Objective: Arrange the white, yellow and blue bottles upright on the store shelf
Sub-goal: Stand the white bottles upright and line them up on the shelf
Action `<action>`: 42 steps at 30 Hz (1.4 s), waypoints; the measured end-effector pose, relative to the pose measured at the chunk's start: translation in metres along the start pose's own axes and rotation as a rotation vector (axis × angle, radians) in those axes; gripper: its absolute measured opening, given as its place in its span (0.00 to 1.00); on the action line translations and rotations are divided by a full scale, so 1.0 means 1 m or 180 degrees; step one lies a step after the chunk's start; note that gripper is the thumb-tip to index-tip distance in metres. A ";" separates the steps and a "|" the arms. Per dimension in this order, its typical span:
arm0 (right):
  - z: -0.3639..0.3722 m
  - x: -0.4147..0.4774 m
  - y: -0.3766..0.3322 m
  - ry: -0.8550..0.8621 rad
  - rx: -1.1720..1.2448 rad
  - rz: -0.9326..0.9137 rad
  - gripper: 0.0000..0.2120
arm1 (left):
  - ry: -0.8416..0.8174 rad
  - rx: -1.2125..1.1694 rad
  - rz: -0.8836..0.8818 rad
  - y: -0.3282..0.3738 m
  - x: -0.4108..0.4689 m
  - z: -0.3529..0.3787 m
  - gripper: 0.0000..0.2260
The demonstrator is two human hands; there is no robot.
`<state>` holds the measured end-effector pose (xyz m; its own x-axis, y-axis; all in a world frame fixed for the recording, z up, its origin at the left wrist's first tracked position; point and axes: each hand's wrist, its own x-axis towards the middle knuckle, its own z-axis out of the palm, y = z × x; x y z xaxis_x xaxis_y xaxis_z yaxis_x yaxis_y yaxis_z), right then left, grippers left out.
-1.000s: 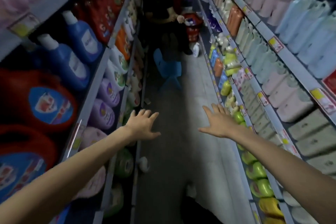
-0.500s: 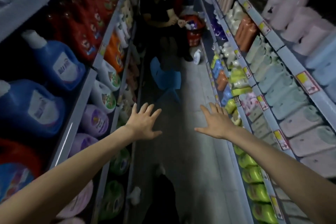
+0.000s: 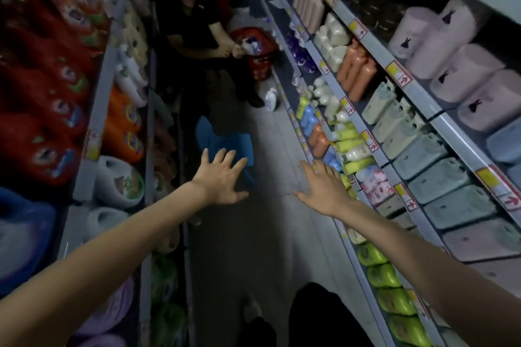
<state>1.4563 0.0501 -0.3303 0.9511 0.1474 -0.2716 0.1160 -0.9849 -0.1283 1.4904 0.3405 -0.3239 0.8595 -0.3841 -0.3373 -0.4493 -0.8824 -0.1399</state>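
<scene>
Both hands reach out over the aisle floor, palms down. The left hand point(image 3: 218, 179) has its fingers spread wide and holds nothing. The right hand point(image 3: 324, 187) is flat and open too, and holds nothing. Just past the right hand's fingertips, on the shelf point(image 3: 386, 167) to its right, yellow bottles point(image 3: 349, 135) and a white bottle point(image 3: 355, 153) lie tipped on their sides. Blue bottles point(image 3: 308, 118) are a bit farther on, lower down. A blue stool point(image 3: 225, 136) sits just beyond the left hand. Far ahead, a person point(image 3: 194, 31) is by a red basket point(image 3: 258, 51).
</scene>
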 end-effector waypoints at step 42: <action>-0.104 0.562 0.185 -0.0269 0.0973 0.1510 0.46 | -0.0411 0.1473 0.2191 -0.150 0.766 -0.167 0.44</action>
<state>2.0419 -0.0588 -0.4073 0.8512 -0.2856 -0.4404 -0.4183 -0.8759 -0.2405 2.2568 0.1334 -0.4061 0.3347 -0.7370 -0.5872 -0.9422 -0.2509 -0.2222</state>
